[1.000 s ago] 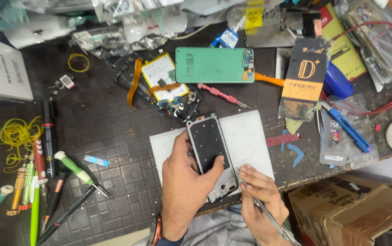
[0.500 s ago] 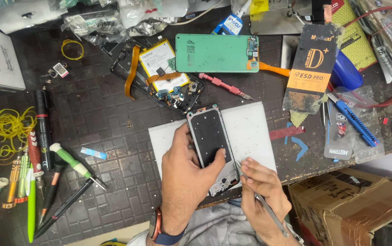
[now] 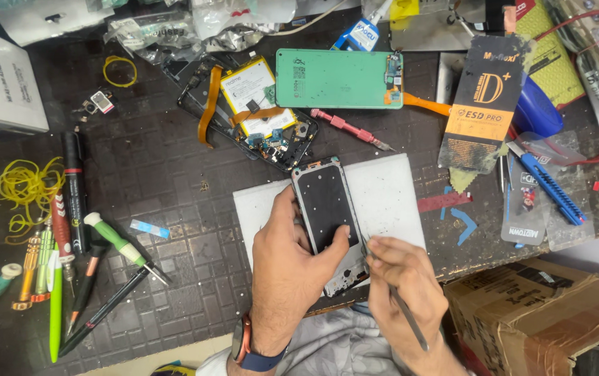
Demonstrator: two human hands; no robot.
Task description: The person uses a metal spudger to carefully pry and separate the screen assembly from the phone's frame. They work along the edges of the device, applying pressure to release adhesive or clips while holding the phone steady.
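Observation:
A bare phone frame (image 3: 326, 209) with a black inner plate lies on a white work mat (image 3: 390, 195). My left hand (image 3: 287, 268) clasps its lower half, thumb on the left edge and a finger across the black plate. My right hand (image 3: 404, 278) pinches thin metal tweezers (image 3: 398, 301), their tip touching the frame's lower right edge.
An opened phone with a yellow battery (image 3: 257, 104) and a green back cover (image 3: 337, 78) lie behind the mat. A red screwdriver (image 3: 351, 129) lies between them. Pens and screwdrivers (image 3: 69, 244) and yellow rubber bands (image 3: 24, 184) sit left. A cardboard box (image 3: 543, 313) is lower right.
The view shifted slightly downward. Both hands stay on the frame; the right hand with the tweezers has edged closer to the frame's lower right edge.

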